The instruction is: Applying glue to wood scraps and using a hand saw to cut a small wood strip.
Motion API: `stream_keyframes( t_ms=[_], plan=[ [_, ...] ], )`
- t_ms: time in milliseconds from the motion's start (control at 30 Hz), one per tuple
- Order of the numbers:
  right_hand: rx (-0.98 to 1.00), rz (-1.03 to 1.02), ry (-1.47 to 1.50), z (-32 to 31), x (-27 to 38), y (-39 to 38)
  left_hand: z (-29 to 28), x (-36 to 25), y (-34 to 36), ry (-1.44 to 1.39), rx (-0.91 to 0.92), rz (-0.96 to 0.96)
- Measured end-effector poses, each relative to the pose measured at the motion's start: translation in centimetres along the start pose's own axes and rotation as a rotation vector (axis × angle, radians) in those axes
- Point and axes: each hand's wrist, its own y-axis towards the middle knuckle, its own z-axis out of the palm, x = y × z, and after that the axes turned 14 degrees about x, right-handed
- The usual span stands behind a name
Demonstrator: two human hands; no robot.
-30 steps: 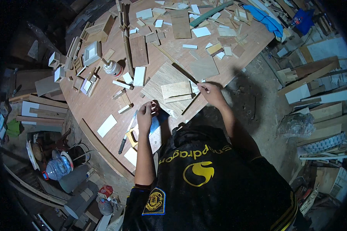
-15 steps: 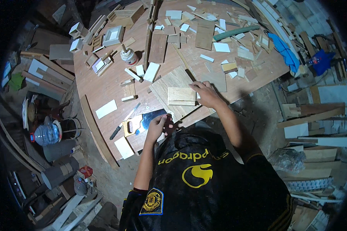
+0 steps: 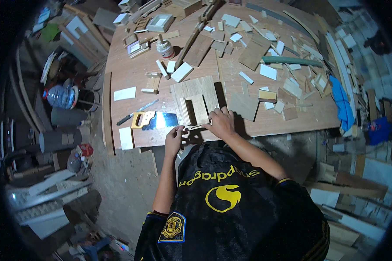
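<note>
Left hand [image 3: 174,139]: at 7 o'clock from the wooden piece [image 3: 199,106]; fingers bent and partly closed, fingertips at the left end of a thin strip [image 3: 197,128]. Whether they grip the strip cannot be told. Right hand [image 3: 222,124]: at 4 o'clock from the same piece, palm down, half open, fingers slightly spread over its near right corner; thumb side close to the strip's right end. A firm hold cannot be confirmed.

The wooden piece lies at 1 o'clock from the left hand and 10 o'clock from the right, with a raised block along its left side. The strip lies at its 6 o'clock, between the hands. Beneath the piece is a square board [image 3: 187,88], resting on the table [image 3: 154,140].

Further out, from the piece: a handsaw [image 3: 163,120], yellow handle leftward, between 8 and 9 o'clock; a thin-bladed tool [image 3: 139,110] at 9; a jar [image 3: 165,50] at 11; a green strip [image 3: 292,61] at 2; a grey-brown board [image 3: 244,105] and, well apart beyond it, a blue cloth [image 3: 340,104] at 3.
</note>
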Motion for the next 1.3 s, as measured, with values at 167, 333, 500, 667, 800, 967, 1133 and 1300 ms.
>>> stream_keyframes(
  t_ms=[167,333,500,667,800,967,1133,1300],
  plan=[
    [0.108,-0.173,-0.041,-0.3,-1.1,0.2,3.2,2.0,-1.0,0.049,-0.151,0.000],
    [0.219,-0.361,-0.081,-0.7,-1.8,0.3,5.2,2.3,-1.5,-0.086,-0.145,-0.052],
    [0.092,-0.300,0.136,-2.6,-3.0,3.7,6.0,1.4,-1.7,-0.241,-0.198,-0.008],
    [0.139,-0.334,0.001,-2.9,-3.8,6.1,6.5,0.5,-1.8,-0.286,-0.239,-0.017],
    [0.224,-0.336,-0.097,-2.9,-3.8,5.8,6.3,0.7,-1.4,-0.368,-0.274,0.012],
    [0.194,-0.316,-0.051,-2.4,-4.3,4.9,6.1,0.7,-0.9,-0.336,-0.249,0.044],
    [0.125,-0.287,0.067,-1.6,-5.0,4.6,6.2,0.6,0.0,-0.261,-0.275,0.072],
    [0.050,-0.341,0.130,-1.5,-5.7,4.2,5.7,2.7,1.4,-0.169,-0.325,0.125]
  ],
)
